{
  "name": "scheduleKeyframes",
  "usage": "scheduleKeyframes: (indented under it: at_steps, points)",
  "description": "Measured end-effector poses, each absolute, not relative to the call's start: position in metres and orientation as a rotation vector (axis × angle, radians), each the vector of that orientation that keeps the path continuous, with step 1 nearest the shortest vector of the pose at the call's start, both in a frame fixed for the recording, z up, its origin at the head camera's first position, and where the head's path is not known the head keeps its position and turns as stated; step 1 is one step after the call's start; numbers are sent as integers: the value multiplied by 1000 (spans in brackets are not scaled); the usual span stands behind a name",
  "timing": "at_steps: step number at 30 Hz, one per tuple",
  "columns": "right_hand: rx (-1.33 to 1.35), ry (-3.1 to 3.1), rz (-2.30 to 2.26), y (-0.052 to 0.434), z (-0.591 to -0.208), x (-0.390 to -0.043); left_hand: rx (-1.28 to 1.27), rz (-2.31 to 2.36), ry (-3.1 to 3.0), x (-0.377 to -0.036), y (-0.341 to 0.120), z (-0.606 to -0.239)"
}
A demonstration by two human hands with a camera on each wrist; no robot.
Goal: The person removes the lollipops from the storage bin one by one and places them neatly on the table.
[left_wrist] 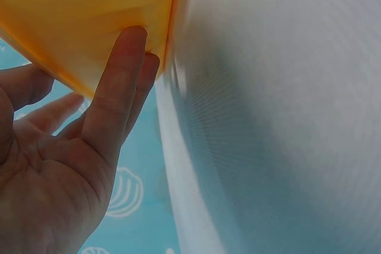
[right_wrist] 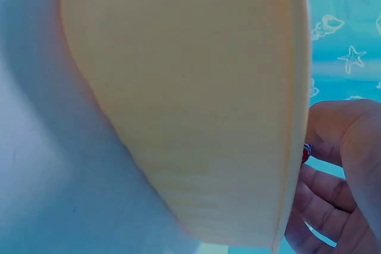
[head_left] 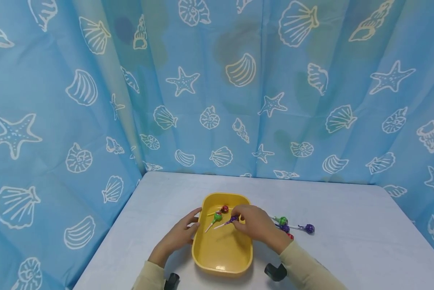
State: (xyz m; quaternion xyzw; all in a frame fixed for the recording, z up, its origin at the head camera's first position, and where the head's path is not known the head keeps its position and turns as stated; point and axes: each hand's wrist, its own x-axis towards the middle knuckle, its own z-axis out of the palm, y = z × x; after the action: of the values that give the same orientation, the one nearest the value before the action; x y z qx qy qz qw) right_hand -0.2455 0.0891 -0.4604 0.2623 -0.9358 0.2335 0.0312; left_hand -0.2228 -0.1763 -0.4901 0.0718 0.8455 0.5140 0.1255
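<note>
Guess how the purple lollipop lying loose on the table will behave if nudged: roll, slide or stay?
The purple lollipop has a round head on a thin stick, so it would probably swing round rather than roll straight. It looks small and likely light, so a slight push should shift it. The table looks smooth, so it may slide.

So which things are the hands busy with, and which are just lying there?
In use:
- yellow tray, left hand touching its side
- purple lollipop, pinched by right hand

Lying about:
- green lollipop and red lollipop in the tray
- lollipops on the table
</note>
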Motion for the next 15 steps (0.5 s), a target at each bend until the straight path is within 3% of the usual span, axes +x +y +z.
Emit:
scheduleKeyframes:
  at_steps: [15]
  points:
    - [651, -2792, 792, 116, -461, -240, 221, 1496, 2459, -225, -177, -494]
